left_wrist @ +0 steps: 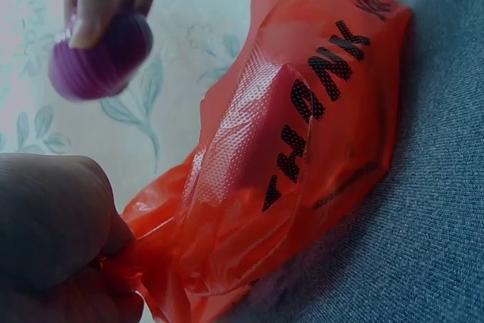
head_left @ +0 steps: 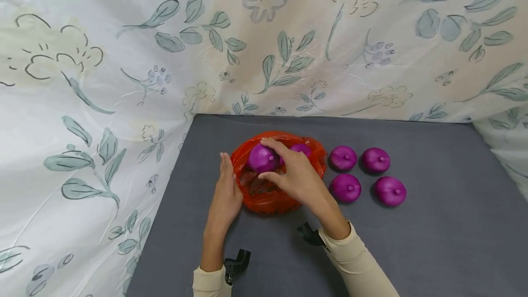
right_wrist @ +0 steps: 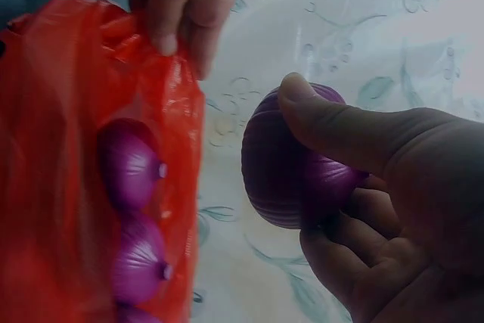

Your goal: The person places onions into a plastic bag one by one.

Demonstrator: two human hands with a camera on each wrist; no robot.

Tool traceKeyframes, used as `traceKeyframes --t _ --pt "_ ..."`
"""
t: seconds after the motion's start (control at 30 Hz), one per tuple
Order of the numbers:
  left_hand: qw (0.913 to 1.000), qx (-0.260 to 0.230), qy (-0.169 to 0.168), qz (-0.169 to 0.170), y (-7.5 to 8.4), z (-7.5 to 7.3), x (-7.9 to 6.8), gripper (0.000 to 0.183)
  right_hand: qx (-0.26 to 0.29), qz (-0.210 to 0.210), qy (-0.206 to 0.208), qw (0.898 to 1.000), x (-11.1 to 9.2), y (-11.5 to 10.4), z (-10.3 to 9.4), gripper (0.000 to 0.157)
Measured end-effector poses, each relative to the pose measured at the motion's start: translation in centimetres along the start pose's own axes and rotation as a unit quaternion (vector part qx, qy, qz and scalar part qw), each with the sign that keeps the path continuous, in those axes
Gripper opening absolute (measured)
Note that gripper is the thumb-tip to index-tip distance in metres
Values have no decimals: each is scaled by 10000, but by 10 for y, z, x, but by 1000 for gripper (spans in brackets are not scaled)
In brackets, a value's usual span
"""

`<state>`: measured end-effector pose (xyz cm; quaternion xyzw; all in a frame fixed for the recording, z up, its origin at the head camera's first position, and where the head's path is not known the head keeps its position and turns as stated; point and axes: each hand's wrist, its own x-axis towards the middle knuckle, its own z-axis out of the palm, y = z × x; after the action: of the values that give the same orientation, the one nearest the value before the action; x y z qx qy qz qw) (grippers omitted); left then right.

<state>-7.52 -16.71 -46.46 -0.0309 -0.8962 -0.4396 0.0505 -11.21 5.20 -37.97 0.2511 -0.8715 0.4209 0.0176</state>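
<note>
My right hand (head_left: 303,178) holds a purple onion (head_left: 263,158) between thumb and fingers, over the mouth of a red plastic bag (head_left: 270,205). In the right wrist view that onion (right_wrist: 283,164) is clear of the bag, its stem end towards the palm. My left hand (head_left: 226,198) grips the bag's left rim; the left wrist view shows its fingers curled on bunched plastic (left_wrist: 162,251). Inside the bag, more onions (right_wrist: 140,259) sit in a row, partly hidden in the head view by my right hand. Black lettering (left_wrist: 310,100) runs along the bag's side.
Right of the bag, several purple onions (head_left: 345,188) stand in two rows on the grey tabletop (head_left: 445,223). A floral cloth (head_left: 280,77) hangs behind the table and along its left side.
</note>
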Motion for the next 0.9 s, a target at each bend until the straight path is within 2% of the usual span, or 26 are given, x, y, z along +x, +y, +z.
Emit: traceKeyframes --t 0.33,0.53,0.9 --pt "10000 72 -13 -2 0 2 2 72 2 70 -209 9998 4 12 23 77" --pt "10000 87 -20 -28 -3 2 0 73 -339 203 -420 9983 7 17 43 77" --pt "9999 68 -73 -40 -3 0 -3 69 -914 157 -612 9938 7 17 69 78"
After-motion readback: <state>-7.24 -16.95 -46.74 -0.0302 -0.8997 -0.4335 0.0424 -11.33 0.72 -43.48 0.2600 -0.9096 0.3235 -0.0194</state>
